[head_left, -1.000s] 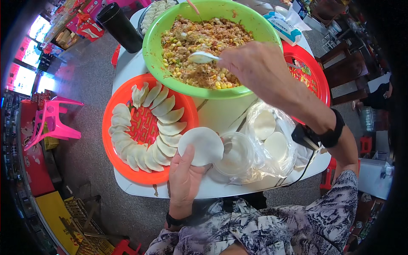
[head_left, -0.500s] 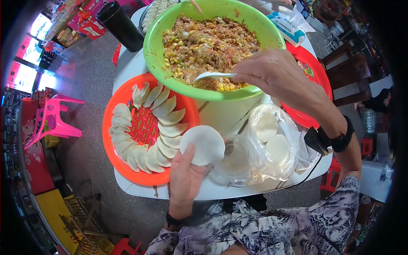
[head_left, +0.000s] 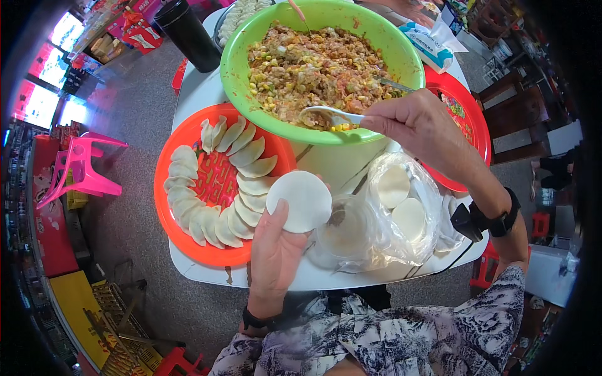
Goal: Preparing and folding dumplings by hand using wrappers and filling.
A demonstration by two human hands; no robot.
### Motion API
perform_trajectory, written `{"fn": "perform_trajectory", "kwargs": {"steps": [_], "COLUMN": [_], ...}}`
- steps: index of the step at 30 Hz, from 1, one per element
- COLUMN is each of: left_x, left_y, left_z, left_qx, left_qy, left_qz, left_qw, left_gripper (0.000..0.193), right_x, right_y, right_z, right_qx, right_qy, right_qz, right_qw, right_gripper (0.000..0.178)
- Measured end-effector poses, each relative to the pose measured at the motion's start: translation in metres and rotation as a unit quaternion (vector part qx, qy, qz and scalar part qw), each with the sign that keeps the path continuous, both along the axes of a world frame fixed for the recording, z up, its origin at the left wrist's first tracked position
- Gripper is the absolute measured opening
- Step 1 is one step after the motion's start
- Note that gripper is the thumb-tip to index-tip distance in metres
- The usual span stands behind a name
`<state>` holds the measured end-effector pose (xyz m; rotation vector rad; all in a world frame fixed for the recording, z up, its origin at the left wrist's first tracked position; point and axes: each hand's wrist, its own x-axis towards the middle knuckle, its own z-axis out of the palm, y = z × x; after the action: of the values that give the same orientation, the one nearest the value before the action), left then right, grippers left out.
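My left hand (head_left: pixel 279 257) holds up a round white dumpling wrapper (head_left: pixel 300 202), thumb on top and fingers beneath. In my right hand (head_left: pixel 429 128) is a white spoon (head_left: pixel 345 116), pinched by its handle. The spoon's head is at the near edge of a meat and corn filling (head_left: pixel 320 72), inside a large green bowl (head_left: pixel 233 75); how much it carries is unclear. Left of the wrapper, folded dumplings (head_left: pixel 183 170) form a ring on an orange-red plate (head_left: pixel 164 216). To the right, more wrappers (head_left: pixel 394 186) lie in a clear plastic bag (head_left: pixel 433 222).
A clear container (head_left: pixel 343 235) stands beside the bag. Around the bowl are a black tumbler (head_left: pixel 188 39), a tissue pack (head_left: pixel 433 51) and a red plate (head_left: pixel 473 128). Another person's hand (head_left: pixel 411 9) shows at the far edge. A pink stool (head_left: pixel 81 168) stands on the left.
My right hand has shifted right and slightly down, drawing the spoon toward the bowl's near rim. A metal handle now shows in the filling. My left hand still holds the wrapper.
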<state>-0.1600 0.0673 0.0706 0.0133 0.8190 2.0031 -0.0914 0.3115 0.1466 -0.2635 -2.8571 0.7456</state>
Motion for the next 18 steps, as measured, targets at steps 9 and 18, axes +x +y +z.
{"fn": "perform_trajectory", "kwargs": {"steps": [9,18], "left_x": [0.002,-0.003], "left_y": [0.016,0.028], "left_z": [-0.001,-0.007], "left_qx": [0.026,0.049], "left_qy": [0.0,-0.019], "left_qz": [0.023,0.046], "left_qw": [0.999,0.998], "left_gripper": [0.046,0.045], "right_x": [-0.007,0.011], "right_y": [0.007,0.007], "right_z": [-0.022,-0.009], "right_qx": [-0.37,-0.41], "right_qy": [-0.074,0.0], "right_qz": [-0.16,-0.182], "right_qw": [0.912,0.894], "right_gripper": [0.034,0.034]}}
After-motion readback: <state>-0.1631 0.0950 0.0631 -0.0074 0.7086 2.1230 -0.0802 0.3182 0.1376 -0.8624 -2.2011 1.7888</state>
